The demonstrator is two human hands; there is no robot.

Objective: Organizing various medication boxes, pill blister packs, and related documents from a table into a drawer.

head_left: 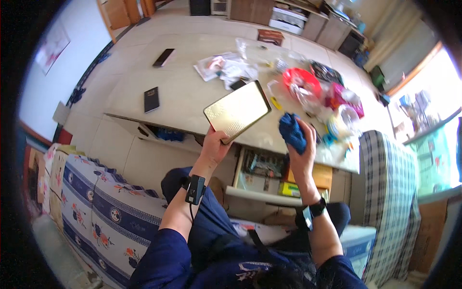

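Note:
A flat rectangular box-like piece (238,111) with a shiny gold face and a dark rim is tilted above the table's near edge. My left hand (215,145) grips it by its lower corner. Bunched up in my right hand (306,149) is a dark blue cloth (291,132), held to the right of the gold piece and apart from it. Below my hands, a pulled-out drawer (262,195) holds assorted small items and a yellow-green box (289,189).
On the pale table (132,79) lie a phone (164,57), a black booklet (151,99), papers (226,67), a red basin (301,79) and a pink package (344,98). Plastic bags crowd its right side. A checked sofa arm (385,178) stands at the right.

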